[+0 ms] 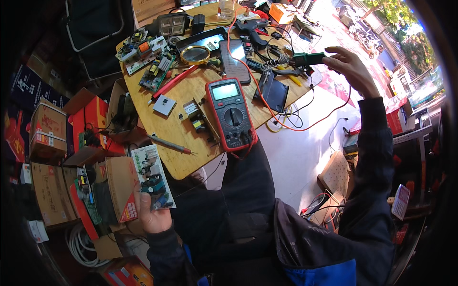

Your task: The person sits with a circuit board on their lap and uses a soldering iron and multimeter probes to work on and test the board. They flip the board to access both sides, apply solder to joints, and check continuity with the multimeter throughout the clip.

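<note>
My left hand [153,215] grips the lower end of a populated circuit board [152,174], component side up, beside the table's near left corner. At the far right of the table, my right hand [350,66] has its fingers on the green handle of a soldering iron [307,59]. The iron's front end is inside a coiled wire holder [275,63], so its tip is hidden. A red multimeter [231,114] with a lit display stands at the table's near edge. To its left lies a grey pen-like tool [171,144] with a thin metal end.
More circuit boards [157,71], a magnifying glass [195,55], a phone [234,61] and a glue gun [253,31] crowd the wooden table [183,164]. An orange-red cable [263,97] loops off the right side. Cardboard boxes [50,190] are stacked at left.
</note>
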A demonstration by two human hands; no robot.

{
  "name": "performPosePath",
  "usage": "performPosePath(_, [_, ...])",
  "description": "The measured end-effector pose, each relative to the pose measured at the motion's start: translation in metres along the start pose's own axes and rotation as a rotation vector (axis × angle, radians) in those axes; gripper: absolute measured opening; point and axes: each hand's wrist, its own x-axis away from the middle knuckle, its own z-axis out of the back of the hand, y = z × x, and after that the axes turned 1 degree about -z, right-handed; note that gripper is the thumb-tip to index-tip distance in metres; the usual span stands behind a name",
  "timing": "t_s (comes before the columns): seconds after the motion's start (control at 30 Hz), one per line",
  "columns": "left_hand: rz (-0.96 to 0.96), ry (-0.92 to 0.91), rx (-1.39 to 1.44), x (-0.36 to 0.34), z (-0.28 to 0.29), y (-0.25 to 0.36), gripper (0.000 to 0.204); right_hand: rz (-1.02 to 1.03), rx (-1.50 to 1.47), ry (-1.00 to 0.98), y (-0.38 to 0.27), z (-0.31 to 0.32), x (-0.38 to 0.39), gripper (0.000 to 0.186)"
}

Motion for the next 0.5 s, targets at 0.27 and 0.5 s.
performPosePath(0.27, [-0.047,-0.047,-0.068,0.008,-0.026,0.006,0.052,0.27,-0.493,0.467,-0.069,-0.073,0.122,0.035])
performPosePath(0.5, [-0.132,-0.104,-0.371,0.027,-0.04,0.015,0.058,-0.027,-1.065,-0.395,-0.136,-0.249,0.201,0.02])
